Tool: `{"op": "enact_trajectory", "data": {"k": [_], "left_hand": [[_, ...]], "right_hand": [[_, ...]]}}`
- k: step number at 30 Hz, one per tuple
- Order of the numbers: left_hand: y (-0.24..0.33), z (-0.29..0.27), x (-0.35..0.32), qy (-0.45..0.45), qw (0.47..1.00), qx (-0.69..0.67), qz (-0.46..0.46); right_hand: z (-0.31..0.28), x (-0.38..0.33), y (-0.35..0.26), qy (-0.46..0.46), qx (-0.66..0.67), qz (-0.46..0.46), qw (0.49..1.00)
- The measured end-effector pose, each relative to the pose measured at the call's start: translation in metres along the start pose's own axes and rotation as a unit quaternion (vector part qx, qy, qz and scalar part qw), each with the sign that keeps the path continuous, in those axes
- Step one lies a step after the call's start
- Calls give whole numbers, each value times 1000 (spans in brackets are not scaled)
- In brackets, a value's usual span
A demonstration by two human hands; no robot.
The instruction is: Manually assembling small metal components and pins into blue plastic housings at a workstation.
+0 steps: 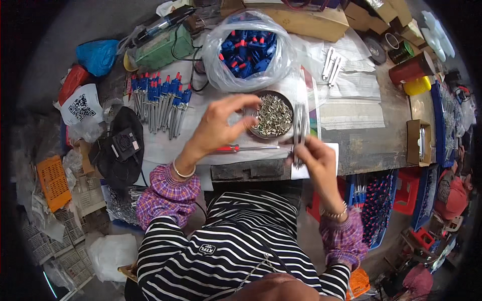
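Head view: left hand [220,121] over the left rim of a round bowl [274,92] of small metal parts [275,116]; thumb and fingers apart, nothing visible between them. It hides part of the bowl's left side. Right hand [320,156] grips several long thin metal pieces [299,118], pointing away from the person, just right of the bowl. Bowl sits near the table [369,145] front, roughly centred.

Crowding it: clear plastic bag [287,57] of blue parts [246,52] with red tips right behind; red-handled screwdriver [228,148] lying crosswise in front; white card [332,149] by the right hand.

Left side: bunch of blue-handled metal tools [160,103], overlapping; green box [165,50] behind, black cord [193,59] running down between box and bag. Black fan-like device [125,144] at left table edge, blue plastic bag [98,56] farther back, orange basket [52,183] lower left.

Right side: paler metal pieces [331,65] on sheets [351,95], red cylinder [409,69], yellow container [416,86], small open cardboard box [418,143]. Long cardboard box [306,22] at the back.
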State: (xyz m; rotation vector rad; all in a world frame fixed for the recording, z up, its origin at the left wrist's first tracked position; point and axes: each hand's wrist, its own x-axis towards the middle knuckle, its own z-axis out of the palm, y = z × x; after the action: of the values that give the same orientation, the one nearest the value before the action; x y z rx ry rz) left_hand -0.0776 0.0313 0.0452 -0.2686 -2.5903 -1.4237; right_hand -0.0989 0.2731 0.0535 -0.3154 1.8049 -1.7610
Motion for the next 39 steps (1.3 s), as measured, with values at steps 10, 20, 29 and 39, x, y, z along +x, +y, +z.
{"op": "enact_trajectory", "data": {"k": [10,20,29,39], "left_hand": [[-37,6,11,23,980,185,64],[-38,7,6,7,988,142,56],[-13,5,1,-44,999,1,11],[27,35,15,-19,939,-326,-111]], "right_hand": [[-19,163,-17,42,100,31,994],[-30,165,-5,63,111,51,991],[-38,147,-9,58,96,28,993],[-28,3,5,-16,-6,1,1000]]}}
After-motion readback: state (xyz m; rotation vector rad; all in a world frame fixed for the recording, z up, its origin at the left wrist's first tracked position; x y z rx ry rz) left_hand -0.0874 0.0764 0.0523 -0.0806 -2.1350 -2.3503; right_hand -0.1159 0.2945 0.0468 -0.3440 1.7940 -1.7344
